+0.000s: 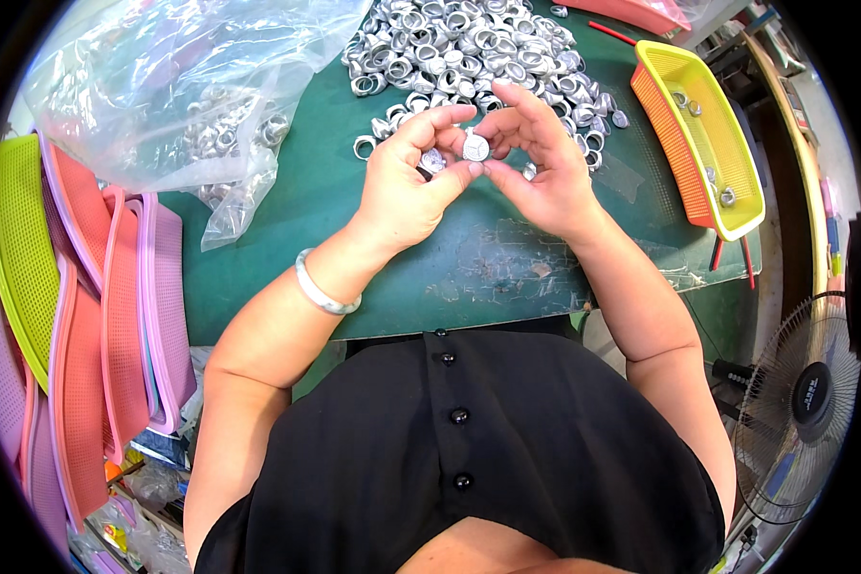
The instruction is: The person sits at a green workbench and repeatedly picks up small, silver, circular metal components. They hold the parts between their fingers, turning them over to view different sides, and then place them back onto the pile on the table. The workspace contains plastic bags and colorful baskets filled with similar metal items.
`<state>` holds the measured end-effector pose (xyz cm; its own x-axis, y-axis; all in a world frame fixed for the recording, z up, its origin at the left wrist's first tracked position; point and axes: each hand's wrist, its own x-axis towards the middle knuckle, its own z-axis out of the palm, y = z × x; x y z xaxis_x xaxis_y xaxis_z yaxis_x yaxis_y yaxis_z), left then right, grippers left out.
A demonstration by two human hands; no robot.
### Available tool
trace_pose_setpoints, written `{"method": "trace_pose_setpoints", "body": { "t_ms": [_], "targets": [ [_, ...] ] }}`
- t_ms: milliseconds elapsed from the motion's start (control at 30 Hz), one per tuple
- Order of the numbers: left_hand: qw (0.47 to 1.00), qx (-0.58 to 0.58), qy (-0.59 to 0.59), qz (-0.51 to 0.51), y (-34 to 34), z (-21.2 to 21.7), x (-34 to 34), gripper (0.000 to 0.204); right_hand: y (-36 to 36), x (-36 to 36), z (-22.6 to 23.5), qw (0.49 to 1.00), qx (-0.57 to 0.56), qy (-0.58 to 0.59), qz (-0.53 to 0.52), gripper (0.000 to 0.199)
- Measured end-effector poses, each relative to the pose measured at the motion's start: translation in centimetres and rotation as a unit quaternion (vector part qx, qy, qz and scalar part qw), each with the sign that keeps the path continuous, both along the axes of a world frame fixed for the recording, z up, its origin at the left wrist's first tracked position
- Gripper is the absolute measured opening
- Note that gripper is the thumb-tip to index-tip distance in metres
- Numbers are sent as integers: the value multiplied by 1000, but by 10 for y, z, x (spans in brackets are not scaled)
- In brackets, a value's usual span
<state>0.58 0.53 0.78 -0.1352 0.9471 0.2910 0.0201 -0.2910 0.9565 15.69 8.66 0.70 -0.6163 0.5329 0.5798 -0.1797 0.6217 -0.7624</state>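
Observation:
A silver ring (475, 145) with a round, patterned face is held up between my two hands, its face turned toward me. My left hand (407, 177) pinches it from one side, the thumb tip at its lower edge. From the other side my right hand (543, 167) grips it with thumb and bent fingers. A large heap of similar silver rings (469, 48) lies on the green table (354, 277) just beyond my hands. A few loose rings show between and behind my fingers, partly hidden by them.
At the right edge stands a yellow and orange basket (748, 182) with several rings inside. A clear plastic bag (163, 86) with more rings lies at the far left. Stacked coloured baskets (96, 316) lean at the left; a fan (804, 402) stands at the lower right.

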Motion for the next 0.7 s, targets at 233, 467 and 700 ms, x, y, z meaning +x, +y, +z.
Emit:
{"method": "trace_pose_setpoints", "body": {
  "t_ms": [233, 467, 700],
  "targets": [
    [989, -79, -124, -10, -1, 4, 1, 39, 0, -1, 0, 1000, -13, -3, 4, 66],
    [928, -227, -292, -53, 1, 5, -6, 29, 2, -1, -3, 1000, -16, -22, -11, 65],
    [906, -239, -343, -64, 1, 7, -8, 29, 1, -2, -4, 999, -37, -12, 0, 64]
  ]
}}
